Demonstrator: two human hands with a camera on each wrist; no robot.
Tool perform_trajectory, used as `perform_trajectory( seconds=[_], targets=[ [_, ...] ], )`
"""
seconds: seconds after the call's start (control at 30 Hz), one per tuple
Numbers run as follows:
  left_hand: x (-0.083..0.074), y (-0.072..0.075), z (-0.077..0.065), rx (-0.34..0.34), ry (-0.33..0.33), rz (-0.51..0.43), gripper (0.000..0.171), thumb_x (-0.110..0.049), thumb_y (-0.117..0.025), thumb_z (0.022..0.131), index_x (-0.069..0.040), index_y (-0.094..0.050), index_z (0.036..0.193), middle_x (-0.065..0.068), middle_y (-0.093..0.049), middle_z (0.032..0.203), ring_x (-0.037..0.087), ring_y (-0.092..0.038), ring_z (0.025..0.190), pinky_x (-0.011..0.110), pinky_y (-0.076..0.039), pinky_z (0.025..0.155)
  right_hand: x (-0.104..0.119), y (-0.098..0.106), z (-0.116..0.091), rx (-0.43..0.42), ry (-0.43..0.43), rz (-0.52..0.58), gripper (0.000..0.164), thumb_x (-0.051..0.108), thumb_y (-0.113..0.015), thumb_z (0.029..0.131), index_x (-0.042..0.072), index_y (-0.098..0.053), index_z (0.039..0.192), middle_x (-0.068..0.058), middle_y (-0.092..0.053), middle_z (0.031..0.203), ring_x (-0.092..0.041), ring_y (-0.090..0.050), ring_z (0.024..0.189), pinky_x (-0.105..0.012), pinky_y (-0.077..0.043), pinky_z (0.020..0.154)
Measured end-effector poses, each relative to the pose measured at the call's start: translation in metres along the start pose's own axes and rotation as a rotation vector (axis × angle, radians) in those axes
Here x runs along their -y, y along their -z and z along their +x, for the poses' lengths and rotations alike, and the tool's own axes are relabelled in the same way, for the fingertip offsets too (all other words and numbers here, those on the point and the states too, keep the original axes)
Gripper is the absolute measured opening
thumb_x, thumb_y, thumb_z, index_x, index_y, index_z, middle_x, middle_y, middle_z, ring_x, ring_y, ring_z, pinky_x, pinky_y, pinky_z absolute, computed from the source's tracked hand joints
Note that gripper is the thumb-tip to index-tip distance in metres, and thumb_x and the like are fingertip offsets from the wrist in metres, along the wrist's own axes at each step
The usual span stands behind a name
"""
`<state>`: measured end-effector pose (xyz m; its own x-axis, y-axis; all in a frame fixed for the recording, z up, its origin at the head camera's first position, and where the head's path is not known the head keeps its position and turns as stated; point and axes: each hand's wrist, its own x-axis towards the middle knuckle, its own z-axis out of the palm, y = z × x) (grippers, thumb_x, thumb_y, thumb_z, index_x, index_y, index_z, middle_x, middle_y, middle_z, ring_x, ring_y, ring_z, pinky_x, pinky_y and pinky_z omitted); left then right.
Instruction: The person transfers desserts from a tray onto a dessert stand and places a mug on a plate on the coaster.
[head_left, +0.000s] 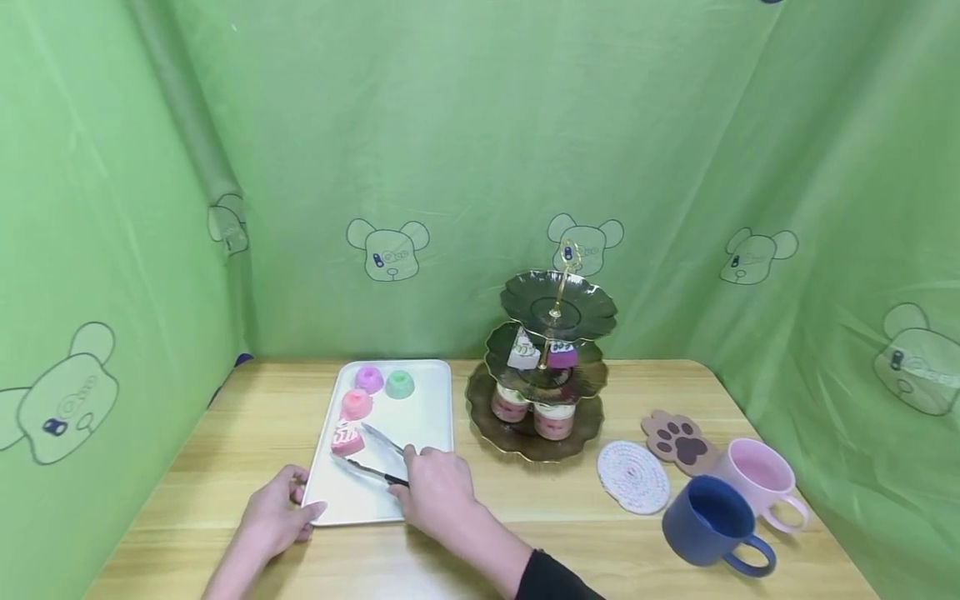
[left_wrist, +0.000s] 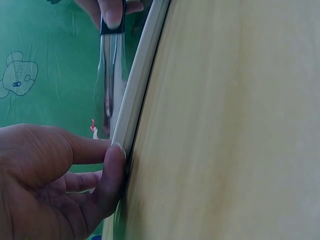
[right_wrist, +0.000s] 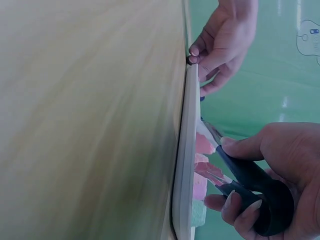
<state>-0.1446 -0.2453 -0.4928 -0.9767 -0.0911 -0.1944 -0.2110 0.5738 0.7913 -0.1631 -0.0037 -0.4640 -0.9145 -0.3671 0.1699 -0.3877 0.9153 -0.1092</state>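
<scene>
My right hand (head_left: 438, 487) grips black-handled metal tongs (right_wrist: 262, 200), whose arms are spread on either side of a pink heart-shaped cake (head_left: 347, 438) with white topping. Whether the tips touch the cake I cannot tell. That cake lies on a white rectangular tray (head_left: 412, 492), along with a coral ring-shaped cake (head_left: 356, 404), a purple one (head_left: 369, 379) and a green one (head_left: 400, 384). With thumb and fingers, my left hand (head_left: 273, 512) pinches the tray's near left corner; the left wrist view shows this hand (left_wrist: 60, 175) at the rim.
Right of the tray stands a three-tier dark stand (head_left: 558, 304), with cake slices (head_left: 524, 350) on its middle tier and dessert cups (head_left: 553, 421) below. Farther right are a round coaster (head_left: 633, 477), a paw-print coaster (head_left: 678, 442), a pink mug (head_left: 757, 475) and a navy mug (head_left: 705, 525).
</scene>
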Motion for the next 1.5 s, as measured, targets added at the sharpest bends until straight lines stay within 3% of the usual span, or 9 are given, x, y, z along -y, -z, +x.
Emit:
perform_trajectory(
  seconds=[0.3, 0.7, 0.83, 0.97, 1.13, 1.3, 1.4, 1.5],
  targets=[
    [-0.001, -0.002, -0.001, -0.002, -0.004, -0.003, 0.049, 0.006, -0.076, 0.090, 0.012, -0.049, 0.131, 0.017, -0.057, 0.098, 0.020, -0.065, 0.064, 0.031, -0.066, 0.053, 0.009, -0.007, 0.007, 0.010, 0.003, -0.041, 0.049, 0.049, -0.079, 0.092, 0.014, -0.073, 0.126, -0.001, -0.067, 0.082, -0.021, -0.065, 0.070, -0.031, -0.055, 0.054],
    [0.004, 0.000, -0.005, -0.001, 0.010, -0.005, 0.050, 0.005, -0.076, 0.090, 0.012, -0.048, 0.130, 0.015, -0.055, 0.098, 0.020, -0.064, 0.064, 0.031, -0.065, 0.053, -0.003, 0.001, 0.003, -0.033, 0.104, -0.058, 0.047, 0.050, -0.078, 0.093, 0.016, -0.074, 0.126, 0.000, -0.068, 0.079, -0.016, -0.065, 0.068, -0.029, -0.052, 0.050],
    [0.003, -0.001, -0.003, -0.003, 0.002, -0.003, 0.048, 0.005, -0.076, 0.091, 0.012, -0.048, 0.130, 0.016, -0.056, 0.098, 0.020, -0.064, 0.064, 0.031, -0.065, 0.053, -0.017, 0.023, -0.008, -0.078, 0.118, -0.030, 0.047, 0.050, -0.078, 0.093, 0.017, -0.074, 0.126, -0.001, -0.071, 0.080, -0.018, -0.067, 0.068, -0.030, -0.052, 0.049],
    [0.001, -0.001, -0.001, -0.008, -0.006, -0.007, 0.048, 0.007, -0.076, 0.090, 0.012, -0.049, 0.129, 0.016, -0.055, 0.097, 0.020, -0.065, 0.063, 0.031, -0.066, 0.053, -0.040, 0.057, -0.026, -0.144, 0.105, 0.016, 0.049, 0.048, -0.080, 0.092, 0.016, -0.075, 0.129, -0.005, -0.076, 0.086, -0.021, -0.068, 0.068, -0.031, -0.052, 0.050],
    [0.002, -0.002, -0.003, -0.005, -0.012, -0.008, 0.047, 0.007, -0.076, 0.090, 0.013, -0.049, 0.129, 0.015, -0.054, 0.097, 0.020, -0.066, 0.062, 0.031, -0.066, 0.052, -0.078, 0.099, -0.055, -0.238, 0.052, 0.042, 0.055, 0.046, -0.083, 0.089, 0.015, -0.074, 0.134, -0.008, -0.079, 0.095, -0.021, -0.066, 0.064, -0.029, -0.051, 0.048],
    [0.003, 0.000, -0.003, -0.007, -0.014, 0.010, 0.048, 0.005, -0.076, 0.091, 0.012, -0.049, 0.130, 0.015, -0.055, 0.098, 0.019, -0.066, 0.062, 0.030, -0.065, 0.053, -0.111, 0.137, -0.079, -0.253, -0.027, 0.041, 0.057, 0.044, -0.083, 0.091, 0.014, -0.071, 0.138, -0.009, -0.079, 0.097, -0.017, -0.061, 0.061, -0.027, -0.047, 0.046],
    [0.003, 0.001, -0.003, -0.001, -0.021, 0.009, 0.048, 0.005, -0.076, 0.091, 0.012, -0.049, 0.130, 0.016, -0.056, 0.099, 0.019, -0.066, 0.063, 0.030, -0.066, 0.053, -0.127, 0.154, -0.090, -0.244, -0.078, 0.048, 0.056, 0.042, -0.082, 0.092, 0.015, -0.070, 0.139, -0.006, -0.074, 0.080, -0.013, -0.051, 0.051, -0.026, -0.039, 0.039],
    [0.002, 0.002, -0.003, 0.004, -0.023, 0.007, 0.049, 0.004, -0.076, 0.091, 0.012, -0.048, 0.131, 0.016, -0.055, 0.100, 0.019, -0.066, 0.064, 0.030, -0.066, 0.054, -0.141, 0.165, -0.099, -0.232, -0.115, 0.048, 0.054, 0.042, -0.081, 0.094, 0.014, -0.070, 0.140, 0.002, -0.058, 0.061, -0.010, -0.038, 0.046, -0.028, -0.030, 0.036]
  ],
)
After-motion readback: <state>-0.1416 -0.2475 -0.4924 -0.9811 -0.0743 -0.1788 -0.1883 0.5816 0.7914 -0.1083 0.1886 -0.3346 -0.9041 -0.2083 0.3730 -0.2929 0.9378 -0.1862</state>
